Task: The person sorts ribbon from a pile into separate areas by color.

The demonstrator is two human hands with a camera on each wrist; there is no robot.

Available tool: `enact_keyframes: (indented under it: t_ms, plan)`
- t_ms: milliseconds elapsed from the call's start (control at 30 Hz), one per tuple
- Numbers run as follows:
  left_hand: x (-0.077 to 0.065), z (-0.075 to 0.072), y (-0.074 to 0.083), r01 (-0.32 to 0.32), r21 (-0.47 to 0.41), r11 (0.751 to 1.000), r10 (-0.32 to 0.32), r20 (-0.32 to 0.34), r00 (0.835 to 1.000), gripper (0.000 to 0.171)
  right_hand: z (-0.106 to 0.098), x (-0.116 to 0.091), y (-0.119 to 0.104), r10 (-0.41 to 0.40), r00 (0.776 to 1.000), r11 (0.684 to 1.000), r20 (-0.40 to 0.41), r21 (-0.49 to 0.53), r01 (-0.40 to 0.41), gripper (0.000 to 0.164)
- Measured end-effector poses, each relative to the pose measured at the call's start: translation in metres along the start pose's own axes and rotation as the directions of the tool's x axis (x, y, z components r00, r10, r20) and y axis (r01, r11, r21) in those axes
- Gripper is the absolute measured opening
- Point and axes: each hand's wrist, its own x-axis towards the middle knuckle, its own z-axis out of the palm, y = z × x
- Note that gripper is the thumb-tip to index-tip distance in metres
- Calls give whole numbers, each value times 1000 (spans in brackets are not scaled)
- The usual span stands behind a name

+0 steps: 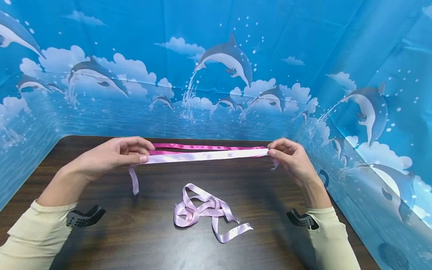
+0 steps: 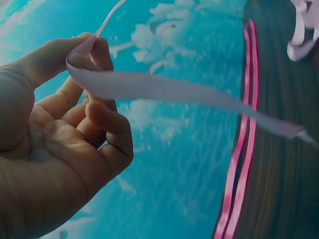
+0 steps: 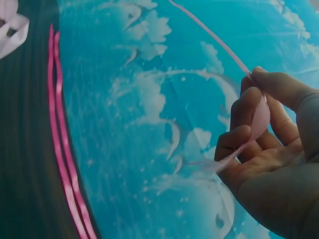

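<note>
A pale lilac ribbon (image 1: 206,155) is stretched straight between both hands above the table. My left hand (image 1: 116,155) pinches it between thumb and fingertips, and a short tail hangs below that hand. At the other end my right hand (image 1: 288,155) pinches it too, its frayed tail dangling beneath the fingers. In the left wrist view the tail of the lilac ribbon (image 2: 164,88) loops out past the hand. Behind it, a hot pink ribbon (image 1: 209,147) lies on the table in two near-parallel lengths, partly hidden by the lilac one.
Another pale lilac ribbon (image 1: 199,210) lies in a loose tangled heap nearer the front of the dark wood-grain table (image 1: 141,232). A blue dolphin-print sheet (image 1: 209,120) rises along the table's back and sides. Black devices (image 1: 86,216) are strapped on both wrists.
</note>
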Motion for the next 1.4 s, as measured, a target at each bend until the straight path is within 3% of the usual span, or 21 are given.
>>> enact_keyframes:
  t_ms: [200, 433, 700, 933, 1133, 1233, 1400]
  plan:
    - [7, -17, -25, 42, 0, 999, -42, -45, 998, 41, -15, 4, 15, 90, 992, 981, -88, -166, -104, 19]
    - [12, -33, -55, 116, 8, 993, -114, -96, 989, 50, -33, 10, 44, 142, 970, 917, -199, -342, -205, 36]
    - [14, -45, -89, 162, 1, 987, -160, -151, 976, 56, -52, 15, 85, 186, 959, 886, -213, -386, -258, 34]
    - [17, -50, -110, 177, 7, 984, -174, -148, 974, 59, -64, 13, 116, 254, 928, 851, -272, -394, -348, 35]
    - [17, -51, -128, 226, 19, 974, -221, -132, 966, 63, -70, 8, 130, 278, 918, 807, -284, -449, -384, 32]
    - [16, -53, -134, 223, 34, 974, -217, -126, 968, 59, -72, 7, 132, 273, 917, 793, -292, -471, -386, 28]
    - [17, -54, -140, 210, 123, 970, -197, -114, 974, 49, -73, 6, 135, 282, 908, 742, -308, -530, -411, 23]
